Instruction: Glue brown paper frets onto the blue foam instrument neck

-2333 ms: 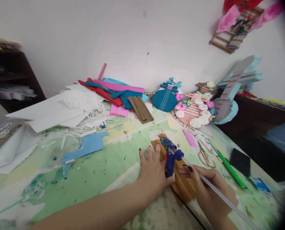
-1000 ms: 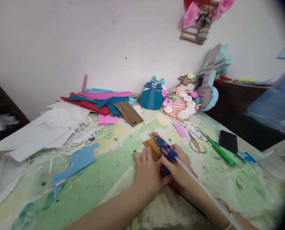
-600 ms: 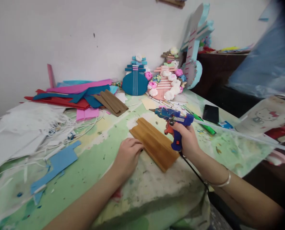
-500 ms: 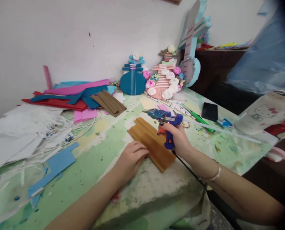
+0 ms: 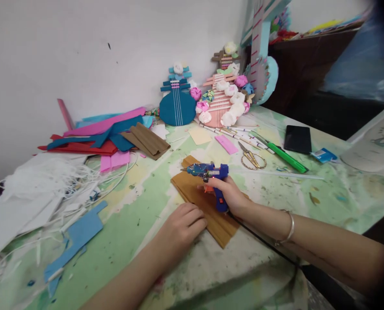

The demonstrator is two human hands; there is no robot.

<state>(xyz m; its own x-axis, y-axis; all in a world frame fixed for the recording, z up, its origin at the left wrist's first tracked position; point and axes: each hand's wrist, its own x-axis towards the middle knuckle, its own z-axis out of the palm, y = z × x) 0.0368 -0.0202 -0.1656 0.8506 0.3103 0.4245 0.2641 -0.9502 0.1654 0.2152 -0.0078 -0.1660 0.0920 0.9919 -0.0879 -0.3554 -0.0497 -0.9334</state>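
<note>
In my right hand (image 5: 232, 193) is a blue glue gun (image 5: 208, 171), its nozzle pointing left and its orange trigger under my fingers. A clear glue stick (image 5: 285, 175) juts from its back, and a black cord runs down from the handle. Beneath the gun lies a strip of folded golden-brown crepe paper (image 5: 222, 232). My left hand (image 5: 184, 224) rests at the strip's left edge, fingers bent together on it; the fingertips are partly hidden. The nozzle hovers over the strip's far end; I cannot tell whether it touches.
Gold-handled scissors (image 5: 252, 159), a green cutter (image 5: 287, 157) and a black phone-like slab (image 5: 297, 138) lie at right. Behind stand a blue paper lute (image 5: 178, 107) and a flower-covered pink one (image 5: 216, 116). Coloured crepe paper (image 5: 82, 146), white string (image 5: 50, 178) and blue scraps (image 5: 85, 228) cover the left.
The glue gun has shifted left and down, its nozzle now over the far end of the paper. My left hand stays at the paper's edge. The camera view has moved slightly.
</note>
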